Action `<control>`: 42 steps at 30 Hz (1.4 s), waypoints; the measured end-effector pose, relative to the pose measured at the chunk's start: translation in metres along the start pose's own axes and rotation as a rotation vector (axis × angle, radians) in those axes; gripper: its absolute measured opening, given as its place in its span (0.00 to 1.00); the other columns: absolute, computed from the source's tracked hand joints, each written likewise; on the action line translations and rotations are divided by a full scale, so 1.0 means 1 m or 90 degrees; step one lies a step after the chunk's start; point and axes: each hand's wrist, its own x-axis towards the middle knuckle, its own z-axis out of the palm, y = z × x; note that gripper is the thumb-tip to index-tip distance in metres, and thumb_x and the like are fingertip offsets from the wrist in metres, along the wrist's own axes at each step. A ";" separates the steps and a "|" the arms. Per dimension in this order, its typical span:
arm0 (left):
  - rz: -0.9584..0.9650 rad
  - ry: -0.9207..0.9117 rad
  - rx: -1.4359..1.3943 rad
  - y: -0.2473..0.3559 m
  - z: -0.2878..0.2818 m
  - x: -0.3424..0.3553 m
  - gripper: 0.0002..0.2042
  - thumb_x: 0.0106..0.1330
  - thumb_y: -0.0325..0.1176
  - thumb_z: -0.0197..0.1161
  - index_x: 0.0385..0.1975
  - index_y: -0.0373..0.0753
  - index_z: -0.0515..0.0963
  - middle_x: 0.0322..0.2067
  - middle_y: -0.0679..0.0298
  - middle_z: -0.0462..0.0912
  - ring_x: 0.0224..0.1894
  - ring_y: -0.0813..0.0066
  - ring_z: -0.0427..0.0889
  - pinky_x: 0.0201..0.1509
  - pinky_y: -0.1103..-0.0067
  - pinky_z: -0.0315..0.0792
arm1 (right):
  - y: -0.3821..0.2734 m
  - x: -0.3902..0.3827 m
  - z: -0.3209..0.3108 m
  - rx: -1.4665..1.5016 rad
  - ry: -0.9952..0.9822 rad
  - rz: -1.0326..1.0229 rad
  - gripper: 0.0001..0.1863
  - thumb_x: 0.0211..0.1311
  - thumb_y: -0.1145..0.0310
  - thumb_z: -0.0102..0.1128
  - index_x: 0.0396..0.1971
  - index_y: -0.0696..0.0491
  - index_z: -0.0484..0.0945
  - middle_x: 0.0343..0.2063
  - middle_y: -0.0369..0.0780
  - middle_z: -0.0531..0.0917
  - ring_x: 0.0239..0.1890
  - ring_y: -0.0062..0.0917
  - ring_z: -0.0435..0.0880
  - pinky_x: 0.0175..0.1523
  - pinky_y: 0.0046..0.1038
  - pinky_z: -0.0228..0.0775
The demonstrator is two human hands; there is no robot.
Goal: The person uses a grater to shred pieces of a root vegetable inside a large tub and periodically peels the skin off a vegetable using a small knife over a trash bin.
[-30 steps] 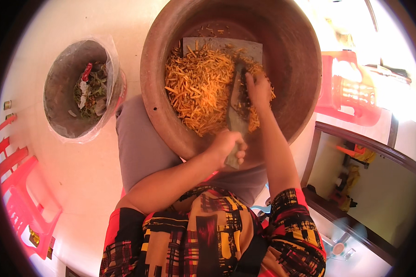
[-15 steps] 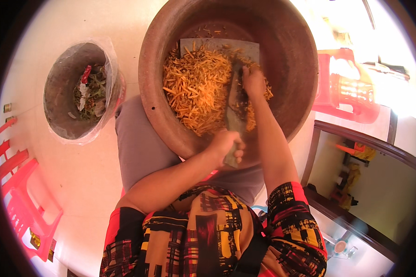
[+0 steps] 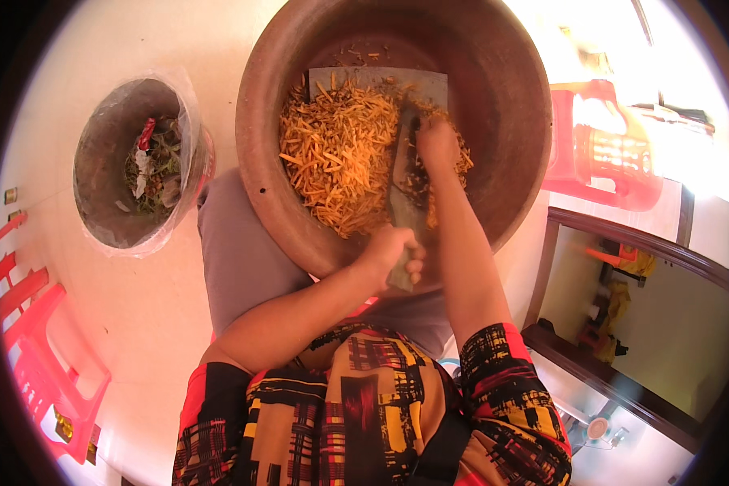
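Inside a large brown clay basin [image 3: 255,105] lies a heap of orange-yellow shreds [image 3: 332,166], partly on a flat grey board [image 3: 421,78]. A long, narrow board that looks like a hand grater [image 3: 407,212] slants down over the heap to the basin's near rim. My left hand [image 3: 390,255] is closed round its near end. Against its far part, my right hand [image 3: 440,147] is curled with the fingers closed; whatever they grip is hidden under the hand. Darker shreds lie around that hand.
A lined bucket [image 3: 97,190] with plant scraps stands left of the basin. Red plastic chairs [image 3: 53,356] are at the lower left. To the right stand a red plastic jug [image 3: 624,154] and a dark-framed glass panel [image 3: 656,324]. The basin rests against my legs.
The whole view has shifted slightly, so the basin sits a little further left in the picture. Both hands keep nearly the same places on the grater.
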 end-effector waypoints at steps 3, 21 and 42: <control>0.005 -0.015 0.010 0.000 -0.003 -0.001 0.07 0.53 0.25 0.46 0.32 0.39 0.61 0.22 0.57 0.70 0.15 0.71 0.66 0.19 0.69 0.66 | 0.002 0.004 0.002 0.030 -0.029 -0.006 0.15 0.61 0.59 0.50 0.30 0.57 0.77 0.27 0.51 0.80 0.33 0.48 0.79 0.36 0.46 0.68; 0.098 0.026 0.034 0.004 0.003 0.001 0.07 0.53 0.23 0.47 0.31 0.40 0.59 0.20 0.56 0.68 0.14 0.70 0.66 0.17 0.69 0.66 | -0.004 -0.024 -0.011 0.066 0.001 0.000 0.18 0.63 0.58 0.51 0.27 0.60 0.73 0.24 0.52 0.79 0.30 0.49 0.78 0.35 0.45 0.67; 0.086 0.002 0.050 0.000 -0.005 -0.002 0.06 0.53 0.24 0.47 0.29 0.38 0.61 0.19 0.56 0.69 0.13 0.71 0.67 0.16 0.70 0.66 | 0.013 -0.060 -0.048 0.647 -0.133 0.194 0.18 0.56 0.65 0.63 0.13 0.56 0.68 0.10 0.32 0.65 0.11 0.16 0.62 0.15 0.22 0.57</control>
